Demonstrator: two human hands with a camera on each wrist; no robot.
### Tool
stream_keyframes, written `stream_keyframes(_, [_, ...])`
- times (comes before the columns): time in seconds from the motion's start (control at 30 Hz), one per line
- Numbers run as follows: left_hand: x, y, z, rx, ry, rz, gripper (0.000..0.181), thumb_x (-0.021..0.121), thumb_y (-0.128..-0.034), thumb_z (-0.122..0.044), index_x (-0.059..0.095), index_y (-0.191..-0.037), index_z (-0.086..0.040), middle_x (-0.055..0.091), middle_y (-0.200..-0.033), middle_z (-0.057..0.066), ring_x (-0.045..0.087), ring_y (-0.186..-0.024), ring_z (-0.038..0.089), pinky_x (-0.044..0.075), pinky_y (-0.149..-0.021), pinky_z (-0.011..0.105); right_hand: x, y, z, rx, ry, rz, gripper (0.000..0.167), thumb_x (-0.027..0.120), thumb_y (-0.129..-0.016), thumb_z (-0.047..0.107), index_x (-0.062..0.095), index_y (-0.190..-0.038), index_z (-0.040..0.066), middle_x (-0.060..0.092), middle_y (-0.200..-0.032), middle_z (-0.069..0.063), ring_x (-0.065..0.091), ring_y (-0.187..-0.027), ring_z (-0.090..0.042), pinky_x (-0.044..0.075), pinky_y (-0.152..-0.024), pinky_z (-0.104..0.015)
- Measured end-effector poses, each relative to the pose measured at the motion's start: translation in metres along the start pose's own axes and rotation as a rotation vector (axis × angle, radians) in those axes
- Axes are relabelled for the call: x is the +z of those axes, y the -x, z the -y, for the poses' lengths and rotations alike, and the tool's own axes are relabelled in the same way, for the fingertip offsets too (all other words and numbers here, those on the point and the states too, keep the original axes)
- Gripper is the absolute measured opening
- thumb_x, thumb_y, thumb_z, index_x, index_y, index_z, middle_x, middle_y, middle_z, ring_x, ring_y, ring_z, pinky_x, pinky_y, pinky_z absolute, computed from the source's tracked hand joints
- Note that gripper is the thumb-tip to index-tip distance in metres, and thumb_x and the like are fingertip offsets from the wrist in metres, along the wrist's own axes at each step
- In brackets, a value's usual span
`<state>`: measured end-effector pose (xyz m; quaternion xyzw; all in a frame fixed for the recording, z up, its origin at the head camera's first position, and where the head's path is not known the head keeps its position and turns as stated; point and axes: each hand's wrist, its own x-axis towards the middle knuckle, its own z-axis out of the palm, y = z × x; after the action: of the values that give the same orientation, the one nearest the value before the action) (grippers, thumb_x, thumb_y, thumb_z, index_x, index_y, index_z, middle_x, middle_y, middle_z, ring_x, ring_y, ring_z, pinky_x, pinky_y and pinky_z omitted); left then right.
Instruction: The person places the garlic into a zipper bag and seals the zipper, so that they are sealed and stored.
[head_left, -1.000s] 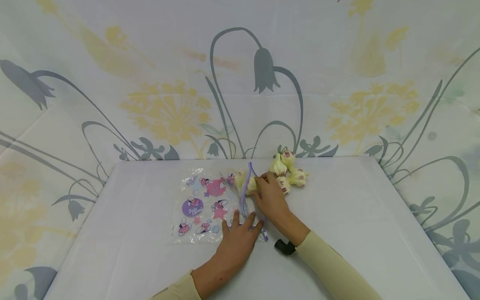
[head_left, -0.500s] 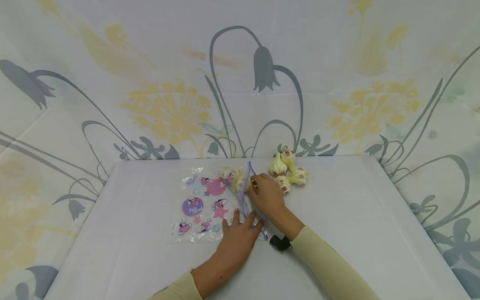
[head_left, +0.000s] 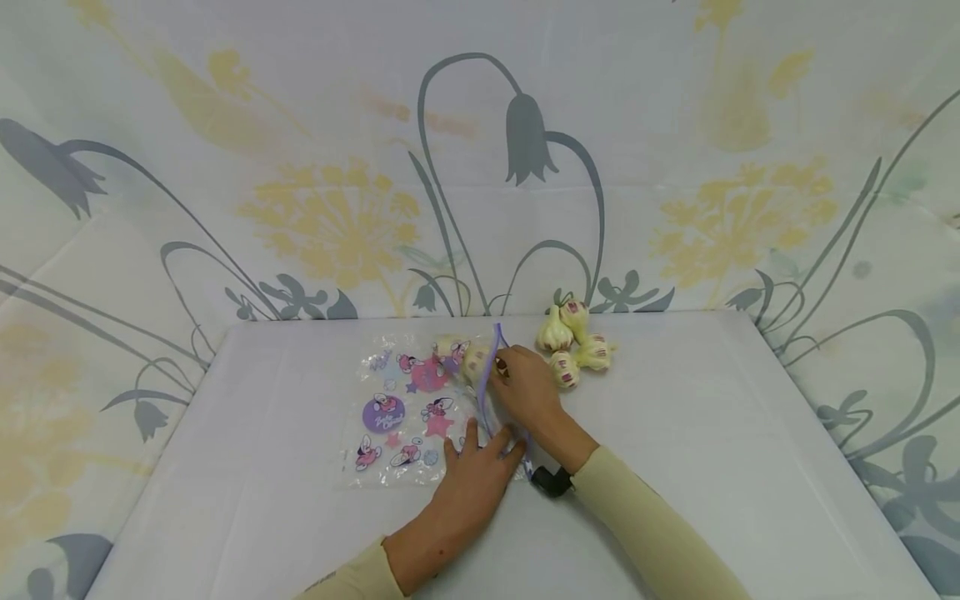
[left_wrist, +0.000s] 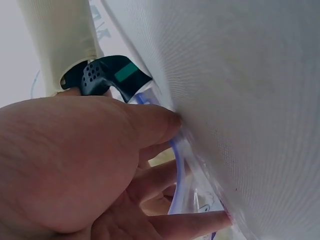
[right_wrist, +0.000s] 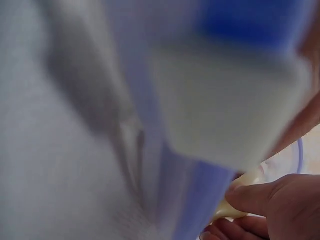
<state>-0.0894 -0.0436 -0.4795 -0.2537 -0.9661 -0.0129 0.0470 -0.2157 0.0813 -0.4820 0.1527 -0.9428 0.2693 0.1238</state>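
Note:
A clear plastic zip bag (head_left: 438, 425) with pink and purple cartoon prints lies flat, its purple zip edge (head_left: 483, 392) parted on the right. My left hand (head_left: 476, 487) rests with spread fingers on the bag's lower right part and holds it against the table. At the bag's mouth, my right hand (head_left: 528, 387) pinches a garlic bulb (right_wrist: 229, 210) between thumb and fingers. Other pale garlic bulbs (head_left: 474, 363) show through the plastic just left of the zip. The right fingertips are partly hidden behind the purple edge.
Several more garlic bulbs (head_left: 594, 353) lie clustered behind the right hand, near the table's back edge. A white cloth covers the table (head_left: 712, 433). A flower-patterned curtain (head_left: 480, 167) rises behind it. A black wrist device (head_left: 551, 482) sits under the right wrist.
My right hand has moved left to the bag's mouth, and the garlic has slid further left inside the bag. The left hand has stayed in place.

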Motion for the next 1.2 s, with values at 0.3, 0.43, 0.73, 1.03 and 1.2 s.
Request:
stream_keyframes(0.3, [0.0, 0.0, 0.001, 0.011, -0.013, 0.0, 0.043, 0.063, -0.1029, -0.008, 0.07, -0.14, -0.028, 0.06, -0.148, -0.004, 0.058, -0.132, 0.049, 0.057, -0.086, 0.07, 0.003, -0.004, -0.001, 0.008, -0.02, 0.007, 0.011, 0.076, -0.093, 0.009, 0.069, -0.086, 0.006, 0.065, -0.084, -0.006, 0.061, -0.073, -0.021, 0.052, -0.067, -0.039])
stream_keyframes(0.43, [-0.002, 0.0, 0.0, 0.012, -0.006, 0.015, 0.044, 0.064, -0.1028, -0.008, 0.07, -0.141, -0.028, 0.059, -0.15, -0.003, 0.057, -0.133, 0.05, 0.056, -0.087, 0.07, 0.0, -0.001, -0.001, 0.028, -0.024, 0.016, 0.011, 0.076, -0.092, 0.008, 0.069, -0.085, 0.006, 0.065, -0.083, -0.005, 0.059, -0.072, -0.022, 0.052, -0.067, -0.039])
stream_keyframes(0.73, [-0.003, 0.001, -0.001, 0.002, 0.0, 0.026, 0.043, 0.066, -0.102, -0.008, 0.07, -0.141, -0.027, 0.058, -0.149, -0.004, 0.056, -0.134, 0.05, 0.056, -0.088, 0.071, -0.011, 0.012, 0.001, -0.004, -0.025, 0.014, 0.023, 0.079, -0.091, 0.01, 0.076, -0.111, -0.002, 0.07, -0.095, -0.01, 0.068, -0.085, -0.025, 0.058, -0.075, -0.04])
stream_keyframes(1.03, [-0.001, 0.002, 0.0, 0.007, 0.014, 0.008, 0.042, 0.069, -0.1006, -0.008, 0.071, -0.139, -0.025, 0.059, -0.147, -0.003, 0.057, -0.134, 0.05, 0.056, -0.087, 0.071, -0.029, 0.026, 0.0, -0.089, -0.031, -0.08, 0.036, 0.086, -0.088, 0.014, 0.075, -0.119, -0.001, 0.071, -0.115, -0.012, 0.068, -0.108, -0.032, 0.057, -0.094, -0.047])
stream_keyframes(1.2, [0.001, 0.0, 0.0, 0.0, 0.016, 0.05, 0.045, 0.07, -0.101, -0.009, 0.068, -0.143, -0.026, 0.056, -0.152, -0.002, 0.054, -0.137, 0.051, 0.055, -0.09, 0.071, -0.038, 0.031, -0.006, -0.128, -0.016, -0.123, 0.04, 0.088, -0.084, 0.011, 0.074, -0.12, 0.0, 0.068, -0.118, -0.014, 0.065, -0.112, -0.034, 0.054, -0.1, -0.049])
